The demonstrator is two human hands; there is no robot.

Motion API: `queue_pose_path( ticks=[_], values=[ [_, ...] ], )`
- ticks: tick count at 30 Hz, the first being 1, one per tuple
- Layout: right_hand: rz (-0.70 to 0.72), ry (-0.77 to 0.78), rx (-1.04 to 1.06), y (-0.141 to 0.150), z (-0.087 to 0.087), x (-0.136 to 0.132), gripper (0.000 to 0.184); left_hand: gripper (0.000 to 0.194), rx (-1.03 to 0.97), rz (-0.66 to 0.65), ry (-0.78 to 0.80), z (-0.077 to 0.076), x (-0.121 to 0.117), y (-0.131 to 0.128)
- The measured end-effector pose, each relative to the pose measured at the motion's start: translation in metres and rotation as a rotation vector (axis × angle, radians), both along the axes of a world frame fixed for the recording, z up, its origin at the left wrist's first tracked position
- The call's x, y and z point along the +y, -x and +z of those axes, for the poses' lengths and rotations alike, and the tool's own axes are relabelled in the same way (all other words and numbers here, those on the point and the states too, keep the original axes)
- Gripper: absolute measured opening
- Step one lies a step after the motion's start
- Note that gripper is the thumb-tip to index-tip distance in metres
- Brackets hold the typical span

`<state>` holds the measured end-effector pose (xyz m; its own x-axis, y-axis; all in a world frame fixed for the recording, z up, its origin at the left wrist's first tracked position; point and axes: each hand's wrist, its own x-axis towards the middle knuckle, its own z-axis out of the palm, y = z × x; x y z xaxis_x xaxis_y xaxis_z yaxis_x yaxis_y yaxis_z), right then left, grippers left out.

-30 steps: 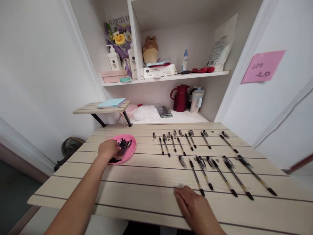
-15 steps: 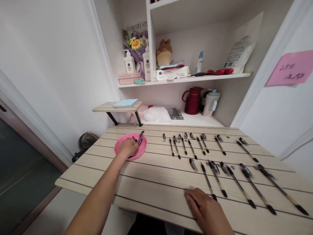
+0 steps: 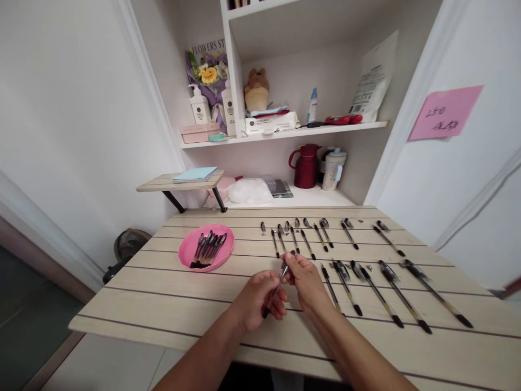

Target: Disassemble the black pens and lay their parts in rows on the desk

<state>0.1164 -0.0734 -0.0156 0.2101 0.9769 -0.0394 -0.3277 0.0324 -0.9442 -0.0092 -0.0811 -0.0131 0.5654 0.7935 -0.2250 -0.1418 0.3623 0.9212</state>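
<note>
A pen (image 3: 284, 270) with a dark end is held slantwise in front of me, above the striped table. My left hand (image 3: 260, 298) is closed round its lower part, and the black end sticks out below the fingers. My right hand (image 3: 303, 279) pinches the upper end, so that part is mostly hidden. To the left, a pink plate (image 3: 185, 248) bears a bunch of capped pens (image 3: 209, 248). On the right lie two rows of uncapped pens (image 3: 382, 293), with clear caps (image 3: 388, 270) beside or near their tips.
The wooden table (image 3: 163, 304) has dark lines across it. At its back left stands a small raised shelf (image 3: 154, 183) with blue paper (image 3: 196, 174). Behind are a red jug (image 3: 306, 167), a light cup (image 3: 334, 169) and a white plastic bag (image 3: 250, 191).
My left hand has left the pink plate and come to the middle with a pen. My right hand has risen from the table's front to the pen's upper end. The view has shifted right.
</note>
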Motion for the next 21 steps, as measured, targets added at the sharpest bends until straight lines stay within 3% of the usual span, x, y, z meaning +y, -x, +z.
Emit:
queue_pose_path(
  ticks=[5,12,18,21],
  values=[
    [0.03,0.02,0.078,0.003,-0.01,-0.002,0.041,0.033,-0.032,0.039,0.033,-0.007,0.01,-0.009],
    [-0.09,-0.045,0.179,-0.011,-0.015,0.005,0.037,0.027,-0.125,-0.149,0.201,-0.012,0.009,-0.005],
    [-0.088,-0.063,0.193,-0.016,-0.015,0.006,0.036,0.031,-0.107,-0.159,0.178,-0.013,0.007,-0.003],
    [-0.172,-0.083,0.178,-0.022,-0.011,0.008,0.035,0.031,-0.076,-0.167,0.155,-0.014,0.007,-0.003]
  ],
)
